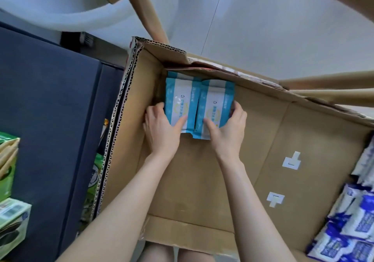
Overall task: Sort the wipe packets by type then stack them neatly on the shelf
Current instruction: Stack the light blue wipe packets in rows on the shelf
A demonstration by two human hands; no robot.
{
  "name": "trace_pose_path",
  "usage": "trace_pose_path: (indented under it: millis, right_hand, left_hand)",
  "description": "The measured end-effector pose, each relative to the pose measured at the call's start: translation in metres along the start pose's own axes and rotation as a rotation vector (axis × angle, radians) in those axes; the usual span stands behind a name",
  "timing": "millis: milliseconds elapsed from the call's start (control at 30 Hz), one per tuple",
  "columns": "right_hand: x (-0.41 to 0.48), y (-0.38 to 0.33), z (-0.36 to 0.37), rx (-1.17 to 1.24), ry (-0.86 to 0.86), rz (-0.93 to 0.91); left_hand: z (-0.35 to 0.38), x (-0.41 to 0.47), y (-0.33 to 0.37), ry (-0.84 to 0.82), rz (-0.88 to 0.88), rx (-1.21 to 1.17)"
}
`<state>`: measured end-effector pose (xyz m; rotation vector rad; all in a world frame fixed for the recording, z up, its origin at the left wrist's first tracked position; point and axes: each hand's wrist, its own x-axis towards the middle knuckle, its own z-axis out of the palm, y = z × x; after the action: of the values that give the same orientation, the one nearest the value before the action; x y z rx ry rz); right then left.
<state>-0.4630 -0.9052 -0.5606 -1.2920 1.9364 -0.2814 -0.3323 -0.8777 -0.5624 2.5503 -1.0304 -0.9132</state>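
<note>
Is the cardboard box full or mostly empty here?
Mostly empty: the cardboard box shows bare floor; only two teal packets lie in its far corner, blue packets at the right edge.

We find the open box point(196, 180) to be plain brown cardboard, matt and smooth inside, with raw corrugated fluting along its left rim. The left teal packet point(177, 99) and the right teal packet point(215, 108), upper centre, are glossy plastic film, faintly creased. The blue-and-white packets point(356, 221), lower right, show similar shiny film. The white tabs point(291, 161) look like matt paper. The dark panel point(50, 99) at left is smooth and matt.
</note>
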Motion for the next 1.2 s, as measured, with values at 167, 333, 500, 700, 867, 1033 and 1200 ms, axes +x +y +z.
trace_pose_path:
  millis: [167,333,500,700,867,1033,1200]
  right_hand:
    - [0.0,-0.007,-0.004,0.087,-0.073,0.052]
    - [-0.025,-0.014,-0.02,0.326,-0.042,0.111]
    - [-0.071,-0.022,-0.063,0.636,-0.184,0.175]
    - [-0.14,-0.025,-0.116,0.649,-0.217,0.109]
    - [-0.199,-0.021,-0.156,0.666,-0.156,0.08]
    - [-0.255,-0.012,-0.192,0.708,-0.189,-0.064]
    - [-0.317,0.008,-0.217,0.79,-0.331,-0.153]
  left_hand:
    - [-0.004,-0.002,0.003,-0.044,-0.01,-0.055]
    - [-0.023,-0.029,0.016,-0.055,-0.091,-0.405]
    - [-0.056,-0.078,0.026,-0.094,-0.112,-0.673]
    - [-0.105,-0.153,0.022,-0.074,-0.1,-0.725]
    - [-0.145,-0.217,0.01,-0.042,-0.156,-0.892]
    - [-0.172,-0.287,-0.016,0.02,-0.169,-1.065]
    - [-0.19,-0.379,-0.032,0.242,-0.225,-1.295]
